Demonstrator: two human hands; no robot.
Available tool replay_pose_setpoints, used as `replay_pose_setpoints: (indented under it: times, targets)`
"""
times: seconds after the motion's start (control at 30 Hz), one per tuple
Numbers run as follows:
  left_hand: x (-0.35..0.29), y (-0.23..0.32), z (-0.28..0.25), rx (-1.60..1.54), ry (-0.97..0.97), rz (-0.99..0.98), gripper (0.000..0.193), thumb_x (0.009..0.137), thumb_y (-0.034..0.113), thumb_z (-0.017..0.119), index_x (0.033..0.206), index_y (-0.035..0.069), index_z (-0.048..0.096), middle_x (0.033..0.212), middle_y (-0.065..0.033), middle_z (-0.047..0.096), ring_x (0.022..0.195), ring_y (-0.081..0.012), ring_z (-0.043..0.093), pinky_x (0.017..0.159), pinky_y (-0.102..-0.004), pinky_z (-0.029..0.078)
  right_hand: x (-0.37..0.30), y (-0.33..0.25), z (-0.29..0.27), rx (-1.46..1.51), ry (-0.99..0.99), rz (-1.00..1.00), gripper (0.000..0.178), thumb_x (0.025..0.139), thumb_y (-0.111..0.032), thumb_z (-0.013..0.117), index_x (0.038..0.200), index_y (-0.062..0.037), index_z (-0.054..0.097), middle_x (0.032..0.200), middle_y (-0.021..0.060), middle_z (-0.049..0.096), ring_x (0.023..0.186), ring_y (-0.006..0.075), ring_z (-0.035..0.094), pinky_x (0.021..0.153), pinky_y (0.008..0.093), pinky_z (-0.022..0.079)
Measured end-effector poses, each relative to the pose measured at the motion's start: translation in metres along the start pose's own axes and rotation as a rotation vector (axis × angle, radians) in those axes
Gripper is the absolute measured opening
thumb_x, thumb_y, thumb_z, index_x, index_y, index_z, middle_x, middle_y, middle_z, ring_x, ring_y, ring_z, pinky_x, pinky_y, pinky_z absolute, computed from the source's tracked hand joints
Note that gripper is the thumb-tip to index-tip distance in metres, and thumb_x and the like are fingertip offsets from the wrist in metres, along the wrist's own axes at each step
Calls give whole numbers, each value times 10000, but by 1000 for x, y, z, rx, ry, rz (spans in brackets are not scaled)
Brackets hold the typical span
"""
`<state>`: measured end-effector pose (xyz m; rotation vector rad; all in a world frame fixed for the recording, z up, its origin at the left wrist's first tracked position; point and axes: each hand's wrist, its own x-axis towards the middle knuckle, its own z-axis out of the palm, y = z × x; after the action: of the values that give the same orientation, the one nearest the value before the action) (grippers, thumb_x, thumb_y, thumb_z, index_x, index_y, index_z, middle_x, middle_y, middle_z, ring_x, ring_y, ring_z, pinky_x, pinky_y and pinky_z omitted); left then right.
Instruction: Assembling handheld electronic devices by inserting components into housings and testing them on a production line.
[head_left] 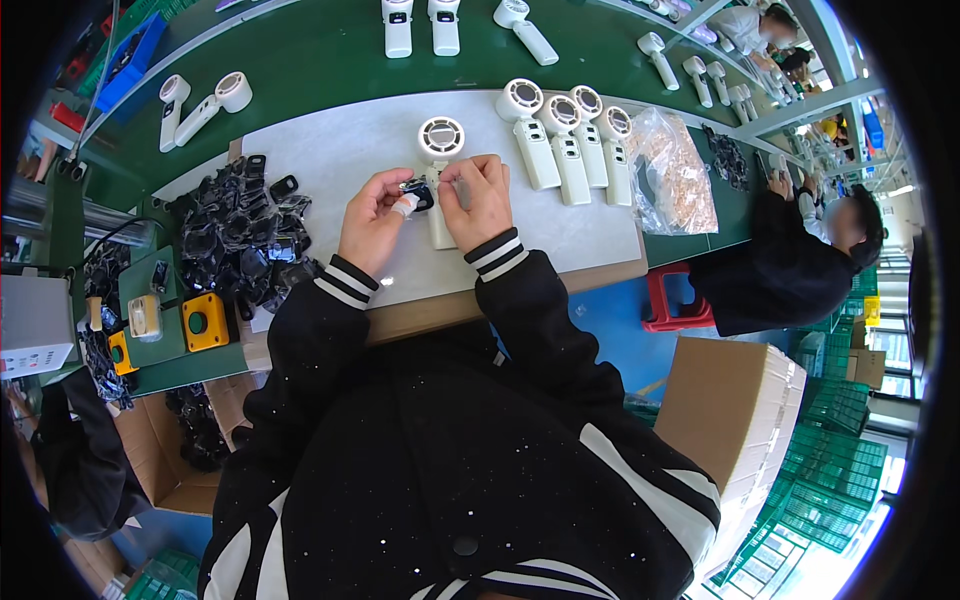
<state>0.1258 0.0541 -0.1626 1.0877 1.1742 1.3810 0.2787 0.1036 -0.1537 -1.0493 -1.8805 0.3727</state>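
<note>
The fan (pixel 440 146) lies on the white board (pixel 320 140) at the upper centre of the frame, between the two hands. Its long axis runs nearly vertically in the frame: the round head points to the top edge, with the grille facing the camera, and the handle points to the bottom edge. The left hand (pixel 374 222) sits left of the handle and grasps a small black part (pixel 421 195) between thumb and fingers, close beside the handle; the direction of the part's long axis is too small to tell. The right hand (pixel 480 205) is at the handle's right side, fingers curled and thumb near the index fingertip; whether it grips anything cannot be told. Four fans (pixel 571 168) stand in a group at the upper right of the board, heads toward the top edge and handles slanting slightly down to the right. A clear bag (pixel 678 175) lies just right of them. A pile of black parts (pixel 235 225) occupies the left of the board, above and right of a yellow button box (pixel 203 322).
</note>
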Motion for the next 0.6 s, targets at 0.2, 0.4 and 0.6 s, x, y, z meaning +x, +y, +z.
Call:
replay_pose_setpoints:
  times: [0.2, 0.4, 0.6]
  targets:
    - [3, 4, 1, -40, 35, -60, 399, 855, -70, 508, 1240, 31, 534, 1033, -74, 590, 873, -107, 535, 799, -207, 437, 8, 12, -3, 177, -168, 161, 181, 714, 34, 578, 848, -84, 607, 945, 88, 478, 841, 241, 469, 725, 298, 424]
    - [14, 15, 6, -75, 58, -139, 362, 855, -53, 524, 1204, 38, 547, 1024, -62, 591, 828, -103, 534, 749, -207, 442, 21, 14, -16, 233, -214, 91, 116, 745, 0, 592, 830, -78, 603, 871, 67, 516, 767, 221, 490, 679, 287, 424]
    - [21, 16, 22, 176, 19, 26, 363, 830, -44, 563, 1180, 48, 530, 978, -67, 575, 752, -115, 526, 682, -237, 453, 16, 18, -20, 544, -309, 421, 40, 801, -77, 616, 831, -63, 592, 706, 40, 540, 615, 198, 496, 596, 289, 422]
